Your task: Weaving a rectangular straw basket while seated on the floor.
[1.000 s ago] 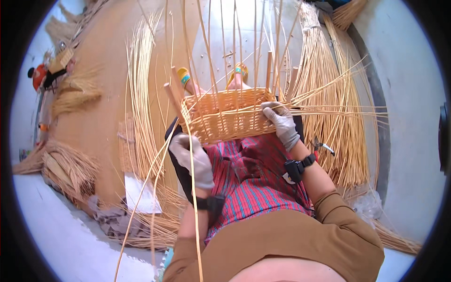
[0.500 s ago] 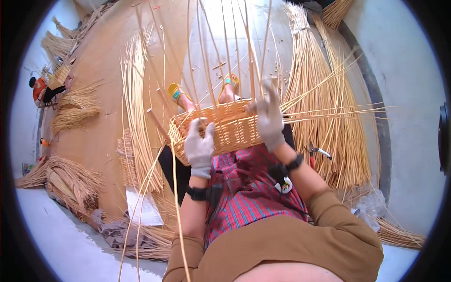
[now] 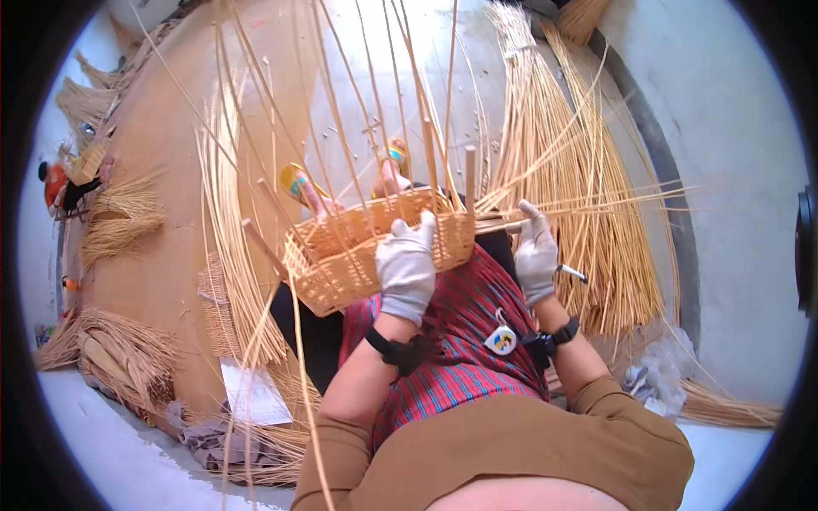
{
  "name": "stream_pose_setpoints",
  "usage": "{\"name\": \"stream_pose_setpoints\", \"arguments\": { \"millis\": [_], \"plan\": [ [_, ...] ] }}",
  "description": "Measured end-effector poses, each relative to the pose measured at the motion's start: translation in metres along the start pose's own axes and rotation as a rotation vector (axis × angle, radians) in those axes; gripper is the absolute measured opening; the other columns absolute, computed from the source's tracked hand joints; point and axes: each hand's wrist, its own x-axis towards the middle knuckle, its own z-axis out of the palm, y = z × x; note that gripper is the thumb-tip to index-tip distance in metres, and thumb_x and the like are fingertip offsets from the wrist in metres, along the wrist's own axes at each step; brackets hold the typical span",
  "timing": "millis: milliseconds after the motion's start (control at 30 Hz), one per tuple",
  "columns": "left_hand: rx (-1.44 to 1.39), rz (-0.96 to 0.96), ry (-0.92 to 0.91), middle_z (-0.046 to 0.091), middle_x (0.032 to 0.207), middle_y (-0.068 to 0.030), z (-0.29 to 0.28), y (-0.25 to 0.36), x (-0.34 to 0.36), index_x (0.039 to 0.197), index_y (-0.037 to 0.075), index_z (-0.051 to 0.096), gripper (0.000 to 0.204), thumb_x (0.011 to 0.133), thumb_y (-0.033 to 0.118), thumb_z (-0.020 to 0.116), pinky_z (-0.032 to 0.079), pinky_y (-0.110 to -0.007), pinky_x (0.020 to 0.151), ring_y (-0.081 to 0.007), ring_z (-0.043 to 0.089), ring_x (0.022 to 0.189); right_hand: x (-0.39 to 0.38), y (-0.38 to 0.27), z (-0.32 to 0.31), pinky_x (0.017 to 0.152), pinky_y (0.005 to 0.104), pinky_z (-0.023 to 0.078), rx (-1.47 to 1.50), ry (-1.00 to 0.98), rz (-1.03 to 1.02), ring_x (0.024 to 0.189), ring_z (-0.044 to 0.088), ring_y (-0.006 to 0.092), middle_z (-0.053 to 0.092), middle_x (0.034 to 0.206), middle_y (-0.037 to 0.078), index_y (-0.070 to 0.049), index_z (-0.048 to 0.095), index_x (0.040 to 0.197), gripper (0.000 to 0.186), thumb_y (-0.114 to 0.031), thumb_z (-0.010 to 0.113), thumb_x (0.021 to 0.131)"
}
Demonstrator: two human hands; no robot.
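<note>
A half-woven wicker basket (image 3: 341, 285) rests tilted on my lap, with long upright stakes (image 3: 371, 81) rising from its rim and thicker sticks at its corners. My left hand (image 3: 406, 271), in a pale glove, grips the basket's front wall, thumb and fingers over the rim. Just right of the basket, my gloved right hand (image 3: 535, 260) is closed around several wicker strands (image 3: 494, 225) that run out from its right end. The glove partly hides where they are pinched. One loose strand (image 3: 307, 375) hangs from the basket's left corner toward me.
Long wicker bundles lie right (image 3: 588, 213) and left (image 3: 247, 281) of my legs. Beside my right hand, a white-handled cutting tool (image 3: 573, 272) is partly hidden. A paper sheet (image 3: 254, 393) lies at lower left. Another person (image 3: 60, 186) sits at the far left.
My right hand has moved from the basket's rear right rim out to the strands at its right. My left hand has shifted right along the front wall. The basket sits slightly further left.
</note>
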Motion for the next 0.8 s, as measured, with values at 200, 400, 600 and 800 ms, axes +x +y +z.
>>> {"name": "stream_pose_setpoints", "arguments": {
  "millis": [200, 400, 600, 800],
  "plan": [
    [-0.780, 0.115, 0.305, 0.060, 0.127, -0.0194, -0.014, -0.047, -0.050, 0.133, 0.011, 0.062, 0.051, 0.084, 0.003, 0.072, 0.051, -0.042, 0.095, -0.0371, 0.061, 0.114, -0.058, -0.001, 0.058, 0.079, 0.0266, 0.055, 0.272, -0.702, -0.064, 0.092, 0.068, 0.0116, 0.072, 0.104, 0.007, -0.005, 0.066, 0.125, 0.025, -0.006, 0.059, 0.100],
    [-0.489, -0.386, 0.618, 0.056, 0.134, -0.0215, -0.018, -0.125, -0.109, 0.138, 0.000, 0.053, 0.052, 0.091, 0.013, 0.072, 0.039, -0.044, 0.111, -0.0373, 0.051, 0.128, -0.063, -0.109, 0.203, 0.110, 0.0405, 0.041, -0.096, -0.829, -0.251, 0.136, 0.049, 0.0385, 0.051, 0.141, 0.033, 0.011, 0.037, 0.145, 0.082, -0.047, 0.065, 0.094],
    [-0.483, -0.342, 0.418, 0.055, 0.135, -0.0209, -0.019, -0.144, -0.109, 0.140, 0.002, 0.051, 0.061, 0.087, 0.017, 0.077, 0.044, -0.045, 0.105, -0.0384, 0.054, 0.124, -0.027, -0.067, 0.331, 0.114, 0.0371, 0.037, 0.151, -0.733, 0.514, 0.140, 0.044, 0.0358, 0.042, 0.150, 0.031, 0.014, 0.021, 0.150, 0.123, -0.055, 0.084, 0.071],
    [-0.380, -0.258, 0.483, 0.054, 0.133, -0.0201, -0.023, -0.151, -0.105, 0.134, 0.006, 0.056, 0.055, 0.085, 0.018, 0.079, 0.048, -0.046, 0.101, -0.0385, 0.057, 0.119, -0.036, -0.061, 0.322, 0.091, 0.0333, 0.049, 0.344, -0.445, 0.289, 0.108, 0.062, 0.0237, 0.065, 0.119, 0.020, 0.013, 0.042, 0.138, 0.099, -0.045, 0.089, 0.073]
  ]
}}
